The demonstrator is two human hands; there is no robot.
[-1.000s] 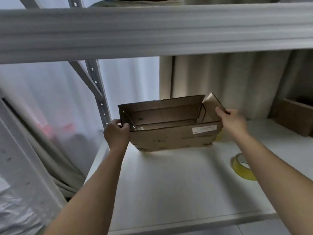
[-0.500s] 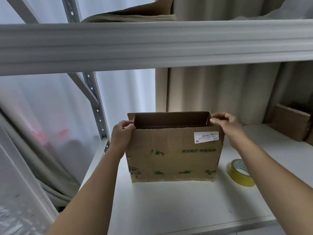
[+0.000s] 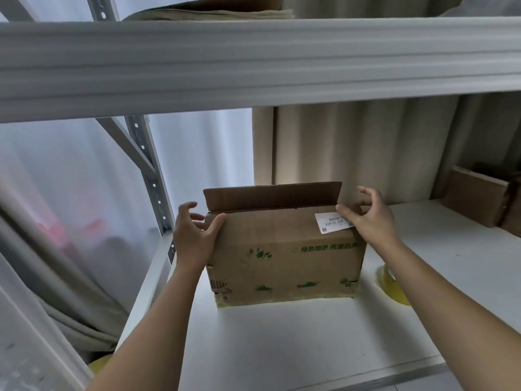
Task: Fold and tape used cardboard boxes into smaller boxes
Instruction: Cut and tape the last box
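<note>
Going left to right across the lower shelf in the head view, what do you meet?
Grey shelf upright → left hand → cardboard box → right hand → yellow tape roll → brown cardboard pieces at the far right.

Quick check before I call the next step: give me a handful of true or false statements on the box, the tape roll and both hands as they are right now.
1. The cardboard box stands on the white shelf. True.
2. The back flap is folded down flat. False: it stands up.
3. The yellow tape roll lies to the box's right, partly hidden by the right forearm. True.
4. The right hand holds the tape roll. False: its thumb lies on the white label at the box's top right corner.
5. The left hand is at the box's top left corner, fingers spread. True.
</note>
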